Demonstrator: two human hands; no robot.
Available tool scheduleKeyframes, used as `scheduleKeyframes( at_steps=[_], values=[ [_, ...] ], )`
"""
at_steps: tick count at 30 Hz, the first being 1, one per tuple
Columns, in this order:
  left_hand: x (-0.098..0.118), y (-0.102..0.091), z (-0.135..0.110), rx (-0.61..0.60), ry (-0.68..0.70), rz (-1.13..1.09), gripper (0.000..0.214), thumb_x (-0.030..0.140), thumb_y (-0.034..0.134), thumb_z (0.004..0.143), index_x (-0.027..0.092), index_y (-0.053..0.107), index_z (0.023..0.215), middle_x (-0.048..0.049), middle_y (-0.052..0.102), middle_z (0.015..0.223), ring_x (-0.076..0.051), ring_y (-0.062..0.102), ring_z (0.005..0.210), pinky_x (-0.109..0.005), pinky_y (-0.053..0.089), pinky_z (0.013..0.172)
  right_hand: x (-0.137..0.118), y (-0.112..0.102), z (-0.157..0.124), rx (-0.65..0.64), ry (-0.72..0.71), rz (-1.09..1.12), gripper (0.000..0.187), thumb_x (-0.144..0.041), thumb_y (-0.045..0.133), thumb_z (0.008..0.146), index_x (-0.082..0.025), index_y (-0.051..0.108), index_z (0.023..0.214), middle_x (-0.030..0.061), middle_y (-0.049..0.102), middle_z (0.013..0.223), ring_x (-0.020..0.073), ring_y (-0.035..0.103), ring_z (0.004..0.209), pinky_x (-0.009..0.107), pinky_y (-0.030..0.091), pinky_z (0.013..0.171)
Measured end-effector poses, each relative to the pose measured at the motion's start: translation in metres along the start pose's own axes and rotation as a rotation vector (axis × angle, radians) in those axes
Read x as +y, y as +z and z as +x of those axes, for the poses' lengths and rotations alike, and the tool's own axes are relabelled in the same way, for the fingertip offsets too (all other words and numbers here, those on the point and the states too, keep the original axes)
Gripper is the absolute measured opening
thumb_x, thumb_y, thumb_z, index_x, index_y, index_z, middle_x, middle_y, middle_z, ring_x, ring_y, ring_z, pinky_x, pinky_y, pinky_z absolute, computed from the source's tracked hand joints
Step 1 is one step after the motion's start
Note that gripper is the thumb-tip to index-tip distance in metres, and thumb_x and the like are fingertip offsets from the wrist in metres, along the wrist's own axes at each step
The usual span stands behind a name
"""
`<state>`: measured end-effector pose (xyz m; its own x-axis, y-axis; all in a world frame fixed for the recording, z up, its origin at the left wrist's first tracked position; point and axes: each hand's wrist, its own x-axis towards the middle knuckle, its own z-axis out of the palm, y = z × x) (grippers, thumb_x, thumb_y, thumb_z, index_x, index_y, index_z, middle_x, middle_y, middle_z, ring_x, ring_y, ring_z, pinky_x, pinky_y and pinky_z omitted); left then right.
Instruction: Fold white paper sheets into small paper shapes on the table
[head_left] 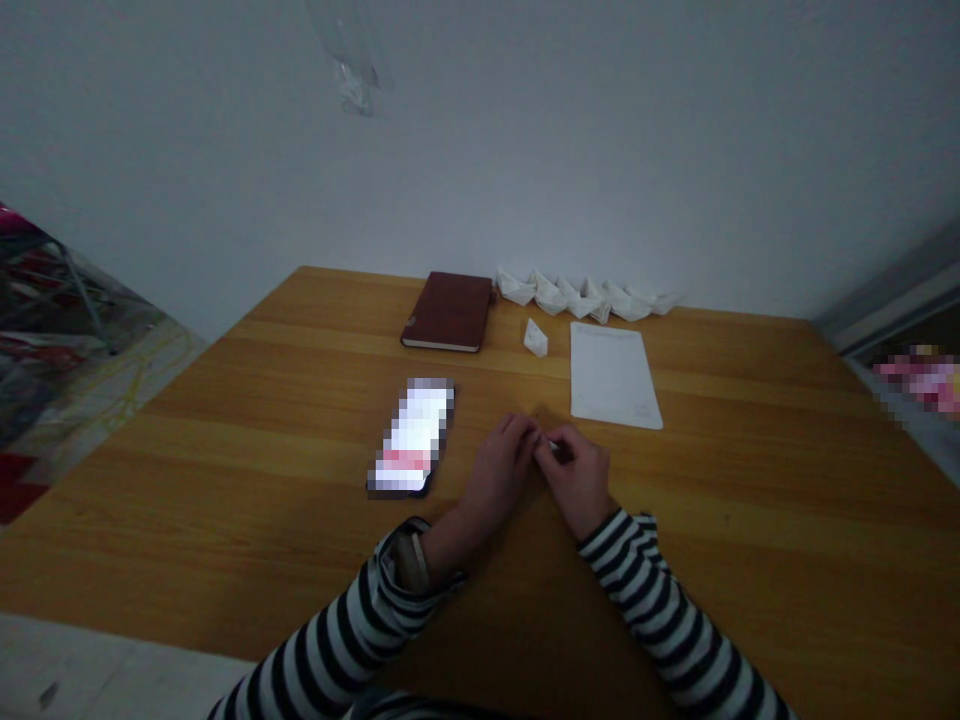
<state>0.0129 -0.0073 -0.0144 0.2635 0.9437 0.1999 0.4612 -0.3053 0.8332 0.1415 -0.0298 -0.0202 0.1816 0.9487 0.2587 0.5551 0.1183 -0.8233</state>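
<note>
My left hand and my right hand meet fingertip to fingertip low over the wooden table. Between them a small white piece of paper peeks out at the right thumb and forefinger; most of it is hidden. Both hands are closed in a pinch at that spot. Just beyond them lies a small folded white paper piece. To its right is a flat white sheet pad. Left of my hands rests a phone with a lit, blurred screen.
Several folded paper boats stand in a row along the wall. Beside them lies a closed brown notebook. The wooden table meets the wall at its far edge; its left edge drops off toward clutter on the floor.
</note>
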Motion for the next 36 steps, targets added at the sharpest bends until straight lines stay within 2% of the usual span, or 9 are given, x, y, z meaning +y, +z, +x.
scheduleKeyframes(
  at_steps=[12, 18, 25, 32, 36],
  values=[
    [-0.003, 0.0, 0.001, 0.068, -0.053, -0.106, 0.013, 0.021, 0.051, 0.091, 0.019, 0.058, 0.081, -0.002, 0.061, 0.082, -0.017, 0.056, 0.08, -0.028, 0.042, 0.073, -0.001, 0.001, 0.002, -0.042, -0.053, 0.024, 0.017, -0.029, 0.058, 0.087, -0.019, 0.063, 0.074, -0.0004, 0.063, 0.065, 0.0144, 0.057, 0.059, 0.025, 0.041, 0.058],
    [-0.007, -0.003, 0.004, 0.114, -0.118, -0.094, 0.015, 0.022, 0.048, 0.093, 0.018, 0.055, 0.08, -0.0009, 0.058, 0.077, -0.015, 0.054, 0.073, -0.027, 0.041, 0.067, 0.005, 0.003, 0.002, -0.004, -0.003, 0.111, 0.016, -0.029, 0.058, 0.087, -0.019, 0.063, 0.074, -0.0006, 0.064, 0.066, 0.0142, 0.058, 0.059, 0.025, 0.043, 0.058],
    [-0.004, -0.005, 0.004, 0.089, 0.004, -0.077, 0.013, 0.025, 0.056, 0.092, 0.018, 0.066, 0.095, -0.0049, 0.065, 0.095, -0.017, 0.061, 0.089, -0.029, 0.049, 0.079, 0.017, 0.01, 0.005, -0.014, 0.082, 0.356, 0.021, -0.04, 0.062, 0.086, -0.019, 0.067, 0.084, 0.0034, 0.071, 0.078, 0.0176, 0.065, 0.068, 0.027, 0.051, 0.064],
    [-0.003, -0.004, 0.002, 0.118, 0.061, -0.044, 0.01, 0.016, 0.062, 0.087, 0.017, 0.069, 0.094, -0.0057, 0.065, 0.095, -0.016, 0.063, 0.087, -0.027, 0.052, 0.077, 0.018, 0.012, 0.004, -0.01, 0.077, 0.42, 0.019, -0.04, 0.062, 0.087, -0.021, 0.065, 0.085, 0.0019, 0.069, 0.074, 0.0179, 0.065, 0.069, 0.028, 0.051, 0.065],
    [-0.002, -0.003, 0.0, 0.089, 0.078, 0.004, 0.009, 0.015, 0.066, 0.083, 0.017, 0.067, 0.092, -0.0045, 0.064, 0.094, -0.016, 0.063, 0.084, -0.027, 0.052, 0.074, 0.014, 0.011, 0.003, 0.011, 0.086, 0.393, 0.016, -0.035, 0.063, 0.085, -0.02, 0.063, 0.08, 0.0006, 0.068, 0.072, 0.0162, 0.063, 0.065, 0.027, 0.049, 0.063]
  ],
)
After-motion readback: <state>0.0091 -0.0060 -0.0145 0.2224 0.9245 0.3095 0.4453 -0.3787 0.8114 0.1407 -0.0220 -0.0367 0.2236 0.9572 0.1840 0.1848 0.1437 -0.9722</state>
